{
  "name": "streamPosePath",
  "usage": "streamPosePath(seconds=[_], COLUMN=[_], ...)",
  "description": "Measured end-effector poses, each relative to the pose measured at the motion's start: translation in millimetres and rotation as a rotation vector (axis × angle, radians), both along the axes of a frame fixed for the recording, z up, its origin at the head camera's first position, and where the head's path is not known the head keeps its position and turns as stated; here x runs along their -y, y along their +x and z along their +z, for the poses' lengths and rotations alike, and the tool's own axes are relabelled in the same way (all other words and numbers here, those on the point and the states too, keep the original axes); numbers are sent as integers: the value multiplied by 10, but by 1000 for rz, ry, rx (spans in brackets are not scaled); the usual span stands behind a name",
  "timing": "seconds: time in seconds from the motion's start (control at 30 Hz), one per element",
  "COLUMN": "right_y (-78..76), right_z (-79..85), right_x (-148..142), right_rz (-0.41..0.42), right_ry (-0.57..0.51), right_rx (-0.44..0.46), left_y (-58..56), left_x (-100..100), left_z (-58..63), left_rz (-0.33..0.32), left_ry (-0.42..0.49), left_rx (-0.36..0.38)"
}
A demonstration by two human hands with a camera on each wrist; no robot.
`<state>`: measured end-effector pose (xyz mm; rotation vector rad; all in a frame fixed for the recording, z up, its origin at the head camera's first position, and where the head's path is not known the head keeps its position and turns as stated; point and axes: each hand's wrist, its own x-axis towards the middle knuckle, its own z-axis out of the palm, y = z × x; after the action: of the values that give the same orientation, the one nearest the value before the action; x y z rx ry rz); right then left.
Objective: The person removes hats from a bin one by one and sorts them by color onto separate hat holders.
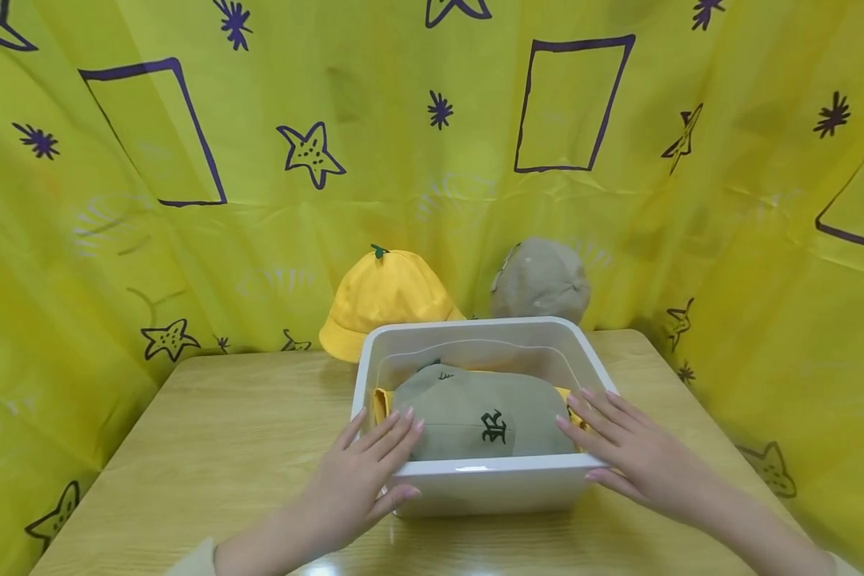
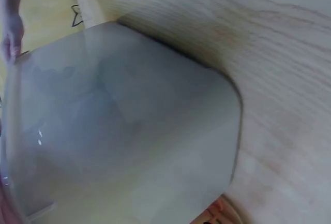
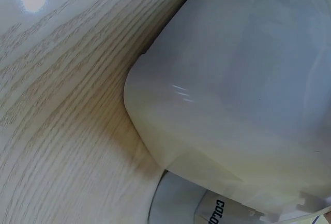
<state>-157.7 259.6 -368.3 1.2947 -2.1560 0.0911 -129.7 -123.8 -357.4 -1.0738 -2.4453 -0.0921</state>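
Two-sided contact: left hand [image 1: 360, 476] and right hand [image 1: 637, 456] over near corners of white bin [image 1: 486, 488].

Fingers straight, slightly spread, reaching over rim to edges of grey cap [image 1: 468, 412]; thumbs outside by front wall, can't tell if pressing; nothing gripped. Probably placed at both ends for even steadying or light pressing. Grey cap inside bin, between both sets of fingertips; yellow cloth [image 1: 382, 404] peeking out near left fingertips, more near right ones; likely stacked to save space. Beyond fingertips, just past far rim: yellow cap [image 1: 392, 292] to left, tan cap [image 1: 542, 280] to right, so tight that way. Most room outside left knuckles, over tabletop [image 1: 252, 432]; narrower strip past right knuckles, table edge near. Bin walls likely limiting sideways finger moves.
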Motion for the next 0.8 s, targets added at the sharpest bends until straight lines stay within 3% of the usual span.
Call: streamPosePath(seconds=[0.1, 0.2, 0.33, 0.53, 0.8], right_y=[-2, 1, 4, 7, 21], right_z=[-5, -15, -16, -7, -10], right_x=[3, 2, 12, 14, 14], right_rz=[-4, -10, -7, 0, -14], right_ry=[-6, -13, -27, -40, -33], right_rx=[6, 7, 4, 1, -3], left_y=[8, -21, -123, -304, -509], left_x=[-6, -18, -18, -35, -125], left_z=[140, 282, 466, 762, 1065], left_rz=[23, 20, 2, 12, 50], left_ry=[-39, 5, 96, 124, 30], left_rx=[190, 397, 561, 633, 673])
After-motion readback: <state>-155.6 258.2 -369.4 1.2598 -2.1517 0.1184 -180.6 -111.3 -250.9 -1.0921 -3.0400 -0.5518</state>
